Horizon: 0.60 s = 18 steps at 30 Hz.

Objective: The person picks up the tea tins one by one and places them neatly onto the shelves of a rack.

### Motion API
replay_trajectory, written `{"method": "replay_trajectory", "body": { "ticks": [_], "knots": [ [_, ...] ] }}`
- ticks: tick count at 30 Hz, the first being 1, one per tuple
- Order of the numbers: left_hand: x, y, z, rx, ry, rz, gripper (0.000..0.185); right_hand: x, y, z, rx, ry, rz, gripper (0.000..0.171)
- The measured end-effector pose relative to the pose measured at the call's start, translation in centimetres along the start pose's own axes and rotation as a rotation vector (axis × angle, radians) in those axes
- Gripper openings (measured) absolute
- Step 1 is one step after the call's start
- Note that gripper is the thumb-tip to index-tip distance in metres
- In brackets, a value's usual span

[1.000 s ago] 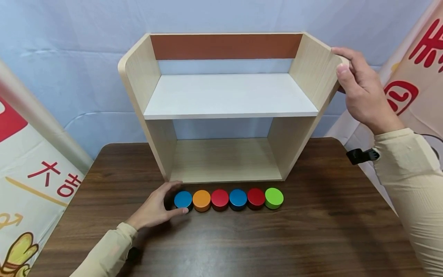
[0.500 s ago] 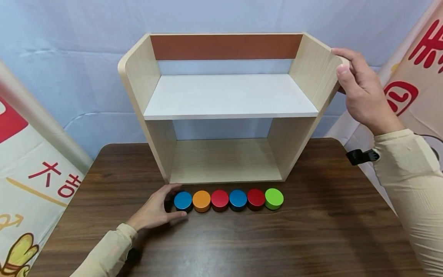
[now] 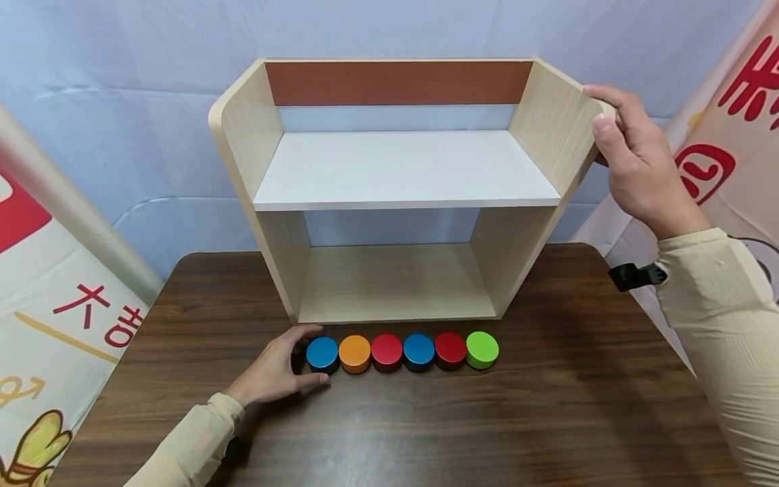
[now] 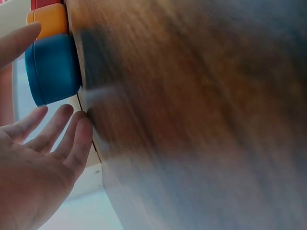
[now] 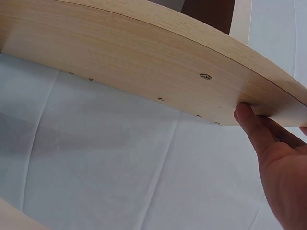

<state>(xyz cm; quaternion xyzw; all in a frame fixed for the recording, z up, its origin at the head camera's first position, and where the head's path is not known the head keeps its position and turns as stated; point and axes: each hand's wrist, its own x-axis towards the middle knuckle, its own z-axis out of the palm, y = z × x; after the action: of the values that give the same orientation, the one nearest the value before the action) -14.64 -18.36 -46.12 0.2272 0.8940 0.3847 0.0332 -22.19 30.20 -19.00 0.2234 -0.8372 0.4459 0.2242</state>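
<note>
A row of several round pucks lies on the dark wooden table (image 3: 548,406) in front of a pale wooden shelf unit (image 3: 402,169): blue (image 3: 322,353), orange (image 3: 354,353), red (image 3: 386,352), blue (image 3: 418,351), red (image 3: 450,350), green (image 3: 482,349). My left hand (image 3: 301,356) rests on the table, cupped loosely round the left blue puck (image 4: 53,69), with its fingers (image 4: 72,139) straight and apart from it. My right hand (image 3: 599,107) grips the top front corner of the shelf's right side panel (image 5: 144,62), thumb on the inside, fingers (image 5: 249,124) under the outer face.
The shelf unit stands at the back of the table with both levels bare. A blue cloth backdrop (image 3: 152,101) hangs behind it. Printed banners stand at the left (image 3: 55,304) and right (image 3: 730,135). Bare tabletop lies in front of the pucks.
My left hand has drawn back slightly from the left blue puck, its thumb a little lower. The right hand keeps its hold on the shelf panel.
</note>
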Motion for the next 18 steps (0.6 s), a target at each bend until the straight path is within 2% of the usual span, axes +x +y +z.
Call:
{"method": "replay_trajectory", "body": {
  "ticks": [9, 18],
  "knots": [
    [0.21, 0.06, 0.15, 0.007, -0.01, -0.004, 0.08, -0.06, 0.08, -0.05, -0.005, 0.001, -0.005, 0.046],
    [0.35, 0.07, 0.18, -0.005, -0.012, -0.016, 0.066, -0.07, -0.02, -0.02, -0.007, 0.001, -0.004, 0.046]
  ]
}}
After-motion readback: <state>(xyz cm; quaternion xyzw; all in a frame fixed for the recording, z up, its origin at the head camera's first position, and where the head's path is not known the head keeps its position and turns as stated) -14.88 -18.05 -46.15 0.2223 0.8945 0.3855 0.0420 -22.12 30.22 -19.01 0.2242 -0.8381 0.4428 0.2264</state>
